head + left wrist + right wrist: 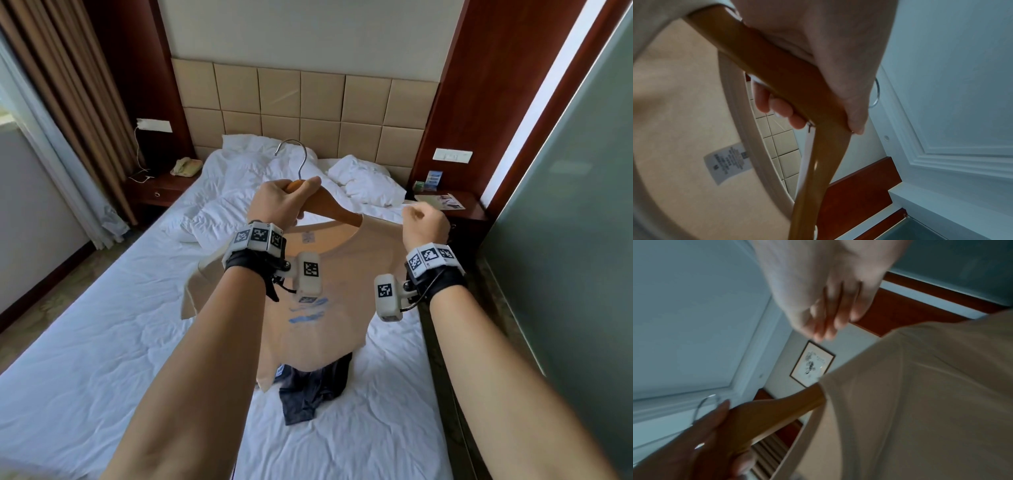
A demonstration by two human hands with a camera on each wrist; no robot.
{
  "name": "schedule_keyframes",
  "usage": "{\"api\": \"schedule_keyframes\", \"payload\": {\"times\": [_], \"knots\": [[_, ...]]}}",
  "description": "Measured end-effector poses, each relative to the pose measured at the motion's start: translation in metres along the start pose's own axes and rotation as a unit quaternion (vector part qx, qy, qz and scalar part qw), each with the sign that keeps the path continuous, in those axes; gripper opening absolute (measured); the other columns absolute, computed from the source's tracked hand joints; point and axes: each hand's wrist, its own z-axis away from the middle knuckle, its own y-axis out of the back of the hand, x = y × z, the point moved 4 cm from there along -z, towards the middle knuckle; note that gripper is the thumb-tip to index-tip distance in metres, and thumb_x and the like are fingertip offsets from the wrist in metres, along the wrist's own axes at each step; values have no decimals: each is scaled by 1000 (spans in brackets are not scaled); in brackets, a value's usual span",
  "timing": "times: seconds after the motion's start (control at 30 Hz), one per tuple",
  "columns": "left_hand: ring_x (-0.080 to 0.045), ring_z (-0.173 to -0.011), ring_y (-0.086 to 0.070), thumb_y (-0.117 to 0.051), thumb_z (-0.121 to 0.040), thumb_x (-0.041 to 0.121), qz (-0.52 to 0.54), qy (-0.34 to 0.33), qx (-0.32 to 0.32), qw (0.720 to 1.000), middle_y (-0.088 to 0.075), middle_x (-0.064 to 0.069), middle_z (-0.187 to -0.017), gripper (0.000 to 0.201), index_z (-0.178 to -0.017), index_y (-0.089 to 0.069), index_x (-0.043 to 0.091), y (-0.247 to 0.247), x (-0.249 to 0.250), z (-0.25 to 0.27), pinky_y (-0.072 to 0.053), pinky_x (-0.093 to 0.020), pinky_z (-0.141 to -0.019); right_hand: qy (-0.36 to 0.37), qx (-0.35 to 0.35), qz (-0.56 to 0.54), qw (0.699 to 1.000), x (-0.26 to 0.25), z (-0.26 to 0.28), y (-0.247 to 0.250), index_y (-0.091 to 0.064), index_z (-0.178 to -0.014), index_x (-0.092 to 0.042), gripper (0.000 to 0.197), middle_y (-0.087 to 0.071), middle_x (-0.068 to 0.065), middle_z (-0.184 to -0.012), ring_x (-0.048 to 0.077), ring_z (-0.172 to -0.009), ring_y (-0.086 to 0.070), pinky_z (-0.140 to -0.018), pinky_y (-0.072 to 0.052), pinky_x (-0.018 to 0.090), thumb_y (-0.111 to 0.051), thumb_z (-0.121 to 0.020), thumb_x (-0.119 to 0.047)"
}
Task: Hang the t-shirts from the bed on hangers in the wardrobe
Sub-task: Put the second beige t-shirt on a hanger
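A beige t-shirt [329, 291] with a blue print hangs over the bed [102, 342]. One arm of a wooden hanger [329, 205] passes into its neck opening. My left hand [284, 202] grips the hanger just under its metal hook [294, 154]; the left wrist view shows the fingers [777, 107] wrapped round the wood [781, 78], with the collar and label [727, 164] beside it. My right hand [424, 222] is level with the shirt's right shoulder, fingers curled, holding nothing; it is apart from the fabric [920, 402] in the right wrist view. A dark t-shirt [308, 387] lies crumpled on the sheet below.
White pillows [366, 185] lie against the padded headboard. A nightstand with a telephone [186, 167] stands on the left, another with leaflets [442, 202] on the right. A frosted glass panel [565, 205] runs close along my right side. Curtains hang at far left.
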Motion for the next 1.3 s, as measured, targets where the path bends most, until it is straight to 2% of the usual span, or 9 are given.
{"api": "schedule_keyframes", "payload": {"times": [0.07, 0.13, 0.23, 0.33, 0.5, 0.7, 1.03, 1.17, 1.3], "knots": [[-15, -50, -61, -63, -80, 64, 5, 5, -31, 999, -68, -5, -60, 54, -86, -71, 11, -3, -3, -6, -57, -35, -59, 86, -69, -63, 992, -25, 9, -7, -72, -83, -2, 18, -67, 10, -78, 17, -72, -55, -59, -37, 21, -61, -88, -15], [-15, -49, -59, -62, -83, 63, 8, 9, -51, 999, -67, -3, -59, 55, -90, -70, 9, -5, -5, -10, -53, -34, -57, 117, -243, -67, 961, -47, 21, -23, -75, -80, -12, 14, -70, 6, -78, 14, -67, -58, -65, -47, 24, -66, -85, -22], [-16, -47, -55, -61, -84, 63, 15, 0, -64, 998, -65, -2, -58, 56, -91, -68, 8, -4, -5, -15, -49, -30, -54, 127, -434, 80, 888, -60, 45, -49, -75, -90, -33, 10, -73, -4, -85, 11, -58, -61, -62, -52, 25, -69, -84, -38], [-18, -48, -55, -62, -86, 61, 25, -13, -70, 997, -65, -5, -59, 54, -91, -68, 7, -1, -1, -16, -49, -32, -55, 151, -487, 213, 834, -56, 65, -73, -68, -116, -32, 26, -72, 1, -74, 13, -58, -65, -59, -56, 25, -66, -90, -32], [-17, -45, -55, -61, -86, 61, 28, -20, -81, 996, -65, -5, -57, 52, -85, -66, 9, 6, -3, -16, -48, -32, -53, 188, -483, 229, 824, -66, 77, -84, -71, -105, -20, 18, -72, 5, -67, 13, -55, -65, -71, -59, 31, -61, -94, -29], [-15, -44, -54, -62, -86, 57, 26, -33, -74, 996, -64, -3, -56, 48, -80, -64, 10, 15, -5, -17, -49, -31, -53, 148, -389, -3, 909, -75, 76, -80, -73, -88, -7, 9, -70, 13, -66, 18, -59, -65, -72, -59, 37, -64, -88, -11], [-19, -48, -57, -63, -83, 61, 34, -32, -99, 994, -65, -5, -59, 54, -83, -64, 7, 4, -5, -13, -49, -36, -54, 139, -294, -7, 946, -69, 63, -54, -71, -74, -32, 18, -73, -3, -70, 15, -68, -71, -77, -60, 40, -67, -81, -16], [-23, -56, -60, -65, -83, 59, 47, -33, -123, 991, -66, -7, -62, 47, -81, -65, 12, -11, 8, -9, -51, -36, -56, 160, -169, -29, 972, -68, 50, -19, -72, -83, -29, 15, -71, -12, -85, 11, -85, -66, -82, -55, 34, -63, -77, -19], [-23, -57, -59, -64, -86, 55, 49, -48, -174, 982, -66, -9, -65, 41, -84, -66, 14, -39, 40, 4, -51, -36, -58, 148, -236, -11, 960, -63, 38, 14, -63, -121, -20, 40, -64, -2, -118, 9, -108, -56, -90, -41, 23, -65, -82, -10]]}}
